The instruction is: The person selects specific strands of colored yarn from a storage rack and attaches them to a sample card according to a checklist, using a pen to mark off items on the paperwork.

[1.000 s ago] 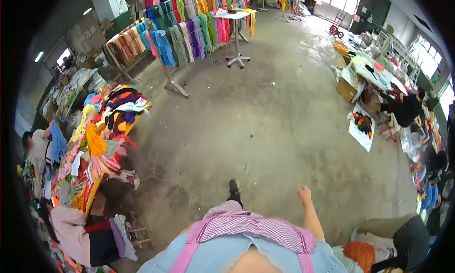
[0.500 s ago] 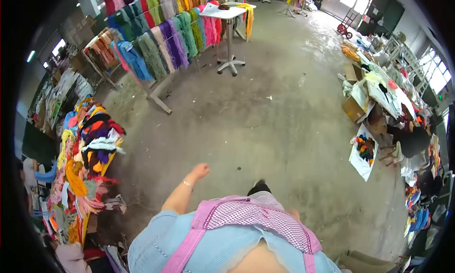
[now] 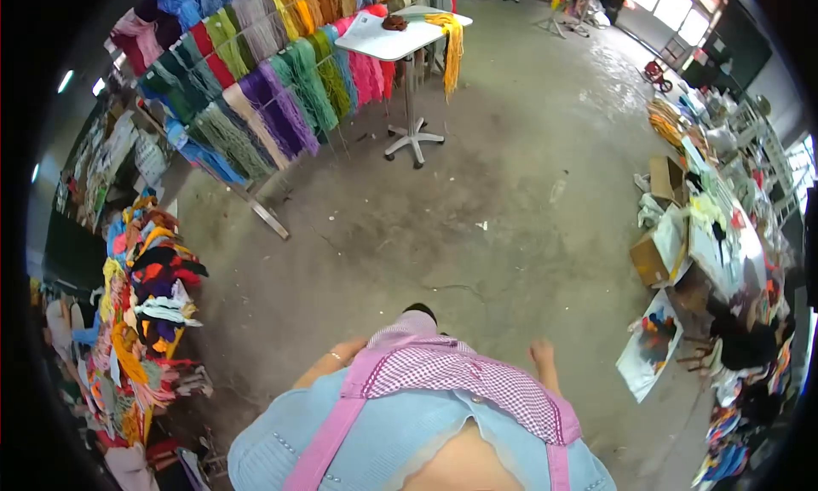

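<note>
Look first at what holds things. Off to your right a cardboard box (image 3: 652, 259) stands on the concrete floor (image 3: 511, 193) with its flaps up, and a second, smaller box (image 3: 666, 178) sits further along; what lies inside either is too small to tell. Below them a white sheet (image 3: 649, 344) on the floor carries a heap of mixed-colour yarn. On your left, the long rack (image 3: 256, 108) is hung with skeins in green, purple, pink and blue, and a lower stand (image 3: 149, 295) is piled with yarn bundles in orange, black and yellow. The white pedestal table (image 3: 400, 35) ahead bears a dark brown lump, with a yellow skein draped over its far edge.

Against half a second ago, your left arm has dropped — it was flung forward over the floor, and now it is drawn back beside your waist. The table and rack sit lower and larger in view, and your right hand has come into sight past the apron.

Your left hand (image 3: 348, 349) hangs at your hip, touching the checked apron (image 3: 443, 376), fingers loosely curled and holding nothing. Your right hand (image 3: 541, 352) hangs beside the apron's other edge — fingers slack, lightly bent, also empty, above bare floor. One dark shoe (image 3: 417, 308) shows just ahead of the apron.
</note>
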{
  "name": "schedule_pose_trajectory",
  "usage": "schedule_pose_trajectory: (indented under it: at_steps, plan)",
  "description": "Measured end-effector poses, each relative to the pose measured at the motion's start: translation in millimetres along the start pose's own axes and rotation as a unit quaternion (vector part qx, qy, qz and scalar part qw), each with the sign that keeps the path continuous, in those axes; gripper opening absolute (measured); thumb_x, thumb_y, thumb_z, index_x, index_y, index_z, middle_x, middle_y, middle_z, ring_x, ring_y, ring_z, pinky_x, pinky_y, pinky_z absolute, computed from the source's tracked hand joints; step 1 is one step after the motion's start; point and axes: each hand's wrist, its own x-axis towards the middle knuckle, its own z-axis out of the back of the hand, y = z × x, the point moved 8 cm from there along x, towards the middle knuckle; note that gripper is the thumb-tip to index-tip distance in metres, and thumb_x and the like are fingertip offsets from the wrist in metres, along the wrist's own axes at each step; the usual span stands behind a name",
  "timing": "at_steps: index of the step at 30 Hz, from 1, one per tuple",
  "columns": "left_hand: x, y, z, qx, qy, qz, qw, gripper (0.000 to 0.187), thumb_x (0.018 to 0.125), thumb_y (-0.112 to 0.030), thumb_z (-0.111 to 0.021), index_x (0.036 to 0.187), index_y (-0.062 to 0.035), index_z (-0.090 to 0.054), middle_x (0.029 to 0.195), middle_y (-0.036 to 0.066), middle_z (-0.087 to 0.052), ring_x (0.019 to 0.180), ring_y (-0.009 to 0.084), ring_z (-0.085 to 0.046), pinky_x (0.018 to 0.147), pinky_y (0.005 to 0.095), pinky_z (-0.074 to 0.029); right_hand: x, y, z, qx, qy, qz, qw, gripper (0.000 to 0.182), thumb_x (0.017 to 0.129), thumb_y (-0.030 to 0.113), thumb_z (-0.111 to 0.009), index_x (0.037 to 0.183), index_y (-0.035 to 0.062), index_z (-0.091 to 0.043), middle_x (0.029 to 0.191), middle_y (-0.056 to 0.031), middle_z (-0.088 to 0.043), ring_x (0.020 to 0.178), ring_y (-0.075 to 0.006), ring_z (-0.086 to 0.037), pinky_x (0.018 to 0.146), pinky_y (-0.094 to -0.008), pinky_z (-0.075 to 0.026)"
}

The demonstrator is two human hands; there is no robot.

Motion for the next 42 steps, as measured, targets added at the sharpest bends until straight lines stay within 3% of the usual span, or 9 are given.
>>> schedule_pose_trajectory:
  at_steps: [2, 6, 12, 16, 23, 36, 37, 38, 42]
  plan:
    - [31.6, -3.4, 11.7, -0.020, -0.012, 0.026, 0.999, 0.027, 0.083, -0.028, -0.061, 0.099, -0.0082, -0.069, 0.099, 0.017, -0.068, 0.095, 0.0289, -0.065, 0.080, 0.0402, -0.049, 126.9, 21.7, 57.9, 0.345, -0.065, -0.057, 0.935, 0.018, 0.085, 0.014, -0.051, 0.075, 0.0021, -0.060, 0.057, -0.0033, -0.054, 0.052, -0.0116, -0.049, 0.048, -0.0274, -0.037]
    - [88.4, -6.1, 68.2, -0.043, -0.038, 0.117, 0.991, 0.028, 0.083, -0.028, -0.060, 0.098, -0.0067, -0.069, 0.098, 0.017, -0.069, 0.093, 0.0292, -0.066, 0.079, 0.0404, -0.049, 266.4, 137.2, 185.0, 0.474, -0.084, -0.010, 0.876, 0.019, 0.087, 0.019, -0.057, 0.084, 0.0017, -0.064, 0.062, -0.0028, -0.060, 0.056, -0.0114, -0.055, 0.052, -0.0264, -0.044]
    - [377.3, 106.4, 133.1, 0.170, -0.040, 0.225, 0.958, 0.031, 0.083, -0.029, -0.054, 0.090, -0.0033, -0.068, 0.095, 0.020, -0.067, 0.087, 0.0371, -0.064, 0.073, 0.0459, -0.049, 414.6, 124.4, 155.7, 0.235, 0.118, 0.034, 0.964, 0.027, 0.087, 0.029, -0.060, 0.084, 0.0035, -0.065, 0.070, -0.0085, -0.066, 0.064, -0.0201, -0.062, 0.062, -0.0363, -0.050]
    - [503.6, -72.4, 307.6, 0.019, -0.242, 0.029, 0.970, 0.028, 0.081, -0.030, -0.053, 0.088, -0.0070, -0.066, 0.090, 0.018, -0.066, 0.085, 0.0367, -0.063, 0.072, 0.0469, -0.050, 436.9, 85.0, 181.8, 0.208, 0.245, 0.033, 0.946, 0.027, 0.081, 0.032, -0.064, 0.079, 0.0061, -0.071, 0.068, -0.0082, -0.067, 0.063, -0.0182, -0.063, 0.059, -0.0361, -0.050]
    - [679.9, -354.6, 490.5, 0.040, -0.261, -0.165, 0.950, 0.022, 0.090, -0.020, -0.055, 0.107, -0.0090, -0.062, 0.104, 0.011, -0.065, 0.098, 0.0306, -0.061, 0.082, 0.0405, -0.049, 600.4, 51.1, 238.5, 0.039, 0.185, 0.159, 0.969, 0.022, 0.079, 0.028, -0.061, 0.077, 0.0074, -0.068, 0.066, -0.0088, -0.065, 0.060, -0.0186, -0.062, 0.058, -0.0374, -0.049]
    - [782.5, -402.6, 661.9, 0.065, -0.509, -0.017, 0.858, 0.016, 0.088, -0.013, -0.058, 0.101, -0.0080, -0.065, 0.102, 0.008, -0.066, 0.098, 0.0276, -0.061, 0.084, 0.0371, -0.049, 1117.3, 8.7, 419.7, -0.390, 0.028, 0.395, 0.832, 0.009, 0.081, 0.015, -0.056, 0.078, 0.0090, -0.061, 0.061, -0.0075, -0.056, 0.055, -0.0158, -0.056, 0.054, -0.0341, -0.048]
    - [769.2, -407.2, 684.0, 0.058, -0.553, 0.004, 0.831, 0.016, 0.088, -0.013, -0.058, 0.102, -0.0077, -0.065, 0.102, 0.009, -0.066, 0.097, 0.0274, -0.061, 0.084, 0.0366, -0.049, 1178.6, 23.3, 456.7, -0.021, 0.072, 0.188, 0.979, 0.009, 0.083, 0.014, -0.058, 0.077, 0.0078, -0.060, 0.063, -0.0060, -0.056, 0.055, -0.0145, -0.055, 0.055, -0.0307, -0.048]
    - [755.0, -409.5, 707.5, 0.052, -0.597, 0.023, 0.800, 0.017, 0.087, -0.012, -0.059, 0.102, -0.0075, -0.066, 0.103, 0.009, -0.066, 0.097, 0.0273, -0.061, 0.084, 0.0362, -0.049, 1221.1, 24.4, 461.3, 0.348, 0.107, -0.061, 0.929, 0.010, 0.085, 0.013, -0.059, 0.077, 0.0066, -0.058, 0.065, -0.0045, -0.056, 0.056, -0.0131, -0.054, 0.055, -0.0272, -0.048]
    - [699.5, -339.9, 804.3, 0.010, -0.745, 0.172, 0.644, 0.019, 0.086, -0.014, -0.060, 0.102, -0.0050, -0.067, 0.103, 0.013, -0.066, 0.095, 0.0307, -0.058, 0.086, 0.0390, -0.045, 1303.8, 182.9, 491.5, 0.446, 0.136, 0.001, 0.885, 0.009, 0.089, 0.015, -0.061, 0.088, 0.0063, -0.060, 0.075, -0.0040, -0.060, 0.061, -0.0121, -0.056, 0.059, -0.0237, -0.049]
